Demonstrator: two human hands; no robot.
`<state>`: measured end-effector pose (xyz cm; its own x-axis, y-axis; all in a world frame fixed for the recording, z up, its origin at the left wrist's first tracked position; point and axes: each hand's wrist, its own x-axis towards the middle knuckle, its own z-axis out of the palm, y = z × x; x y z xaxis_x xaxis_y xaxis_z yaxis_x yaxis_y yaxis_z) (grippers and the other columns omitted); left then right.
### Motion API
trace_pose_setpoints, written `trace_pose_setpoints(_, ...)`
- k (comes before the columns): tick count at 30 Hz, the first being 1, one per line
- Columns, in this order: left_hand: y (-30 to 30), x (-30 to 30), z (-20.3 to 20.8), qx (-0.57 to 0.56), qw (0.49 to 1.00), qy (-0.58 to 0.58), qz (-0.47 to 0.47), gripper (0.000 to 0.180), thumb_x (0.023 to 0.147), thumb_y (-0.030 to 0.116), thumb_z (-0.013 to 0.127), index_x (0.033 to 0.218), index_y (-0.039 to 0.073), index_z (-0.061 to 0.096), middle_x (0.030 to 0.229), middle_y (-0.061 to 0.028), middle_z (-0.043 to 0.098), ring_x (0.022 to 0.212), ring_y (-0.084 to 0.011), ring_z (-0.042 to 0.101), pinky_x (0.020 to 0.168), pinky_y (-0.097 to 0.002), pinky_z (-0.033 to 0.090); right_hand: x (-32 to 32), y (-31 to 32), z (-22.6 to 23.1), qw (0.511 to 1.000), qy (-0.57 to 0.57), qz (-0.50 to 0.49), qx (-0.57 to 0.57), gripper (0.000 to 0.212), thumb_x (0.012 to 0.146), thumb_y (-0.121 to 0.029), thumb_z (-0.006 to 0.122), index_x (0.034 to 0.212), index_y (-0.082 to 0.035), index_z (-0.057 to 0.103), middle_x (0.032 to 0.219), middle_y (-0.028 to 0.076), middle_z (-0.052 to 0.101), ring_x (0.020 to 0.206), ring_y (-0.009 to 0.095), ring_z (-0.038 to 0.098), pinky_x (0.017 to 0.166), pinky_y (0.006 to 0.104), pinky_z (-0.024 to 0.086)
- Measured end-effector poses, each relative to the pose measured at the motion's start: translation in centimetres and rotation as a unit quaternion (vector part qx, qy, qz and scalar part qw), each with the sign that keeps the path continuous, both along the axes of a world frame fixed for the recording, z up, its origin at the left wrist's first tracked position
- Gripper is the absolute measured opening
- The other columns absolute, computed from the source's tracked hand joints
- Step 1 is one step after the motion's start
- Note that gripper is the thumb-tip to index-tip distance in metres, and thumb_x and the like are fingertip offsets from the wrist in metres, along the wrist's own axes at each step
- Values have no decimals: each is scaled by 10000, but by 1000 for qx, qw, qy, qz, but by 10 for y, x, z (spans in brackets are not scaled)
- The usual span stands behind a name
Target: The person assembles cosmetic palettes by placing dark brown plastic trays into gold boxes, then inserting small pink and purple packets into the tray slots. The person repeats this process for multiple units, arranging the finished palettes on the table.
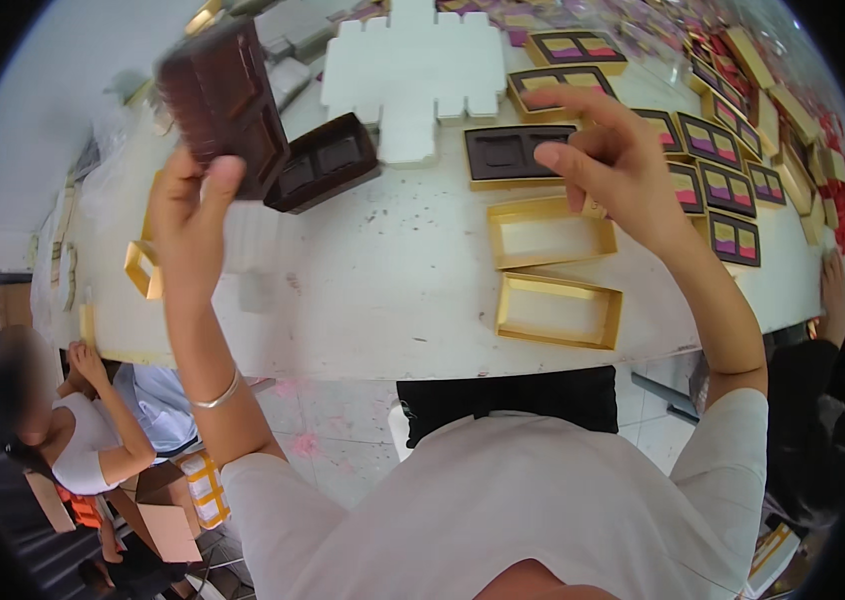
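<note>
My left hand (pixel 193 225) is raised over the table's left side, gripping a stack of dark brown plastic tray inserts (pixel 228 100) with two wells each. Just beyond it, another brown insert (pixel 331 165) lies tilted on the table. My right hand (pixel 628 165) hovers at the right end of a gold box (pixel 515 183), its thumb and forefinger apart and nothing seen between them. Inside that box sits a dark insert (pixel 508 152); the hand partly covers its right end. Nearer to me are two gold boxes without inserts, one (pixel 491 238) behind the other (pixel 558 340).
Flat white die-cut card blanks (pixel 413 70) lie stacked at the far middle. Several filled gold boxes (pixel 713 140) with coloured pieces stand at the right. A gold frame (pixel 143 272) is at the left edge. A person (pixel 93 430) sits at left; another person's arm (pixel 833 300) shows right.
</note>
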<state>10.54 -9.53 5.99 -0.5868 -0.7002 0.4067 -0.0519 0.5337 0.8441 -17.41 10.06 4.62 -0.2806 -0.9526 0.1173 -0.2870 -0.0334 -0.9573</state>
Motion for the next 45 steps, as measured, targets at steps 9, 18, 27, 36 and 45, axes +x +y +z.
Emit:
trace_pose_setpoints(9, 89, -107, -26, 562, 738, -96, -362, 361, 947, 308, 512, 1088, -16, 588, 989, -54, 630, 839, -88, 590, 740, -248, 492, -12, 66, 29, 851, 505, 137, -49, 840, 598, -257, 802, 1326, -55, 436, 685, 46, 615, 510, 221, 554, 466, 316, 392)
trace_pose_setpoints(18, 89, -104, -26, 46, 944, -285, -160, 429, 827, 241, 680, 1185, 54, 535, 1026, -25, 538, 678, -79, 443, 616, -221, 415, -43, 72, 3, 846, 517, 75, 106, 545, 706, -213, 749, 1153, -73, 471, 685, 99, 631, 609, 282, 619, 539, 357, 459)
trace_pose_setpoints(27, 109, -101, -52, 59, 929, -282, -233, 646, 745, 123, 732, 1318, 71, 439, 1199, -76, 484, 889, -172, 542, 701, -258, 477, -20, 48, -17, 904, 372, 153, 148, 702, 730, -229, 745, 1326, -84, 401, 579, 105, 571, 532, 254, 564, 527, 328, 430)
trace_pose_setpoints(36, 100, -101, -52, 45, 919, -311, -239, 636, 748, 103, 717, 1322, 65, 445, 1210, -79, 482, 900, -163, 534, 705, -253, 469, -49, 59, -14, 712, 673, 196, 37, 494, 771, -117, 639, 1240, -29, 507, 570, 37, 489, 523, 150, 514, 451, 288, 369)
trace_pose_setpoints(45, 97, -101, -56, 54, 923, -293, -244, 633, 751, 104, 718, 1319, 44, 444, 1202, -93, 481, 905, -158, 529, 693, -248, 464, -28, 43, -28, 514, 822, 234, -79, 320, 714, -119, 620, 980, 59, 618, 576, 0, 531, 512, 115, 561, 423, 249, 388)
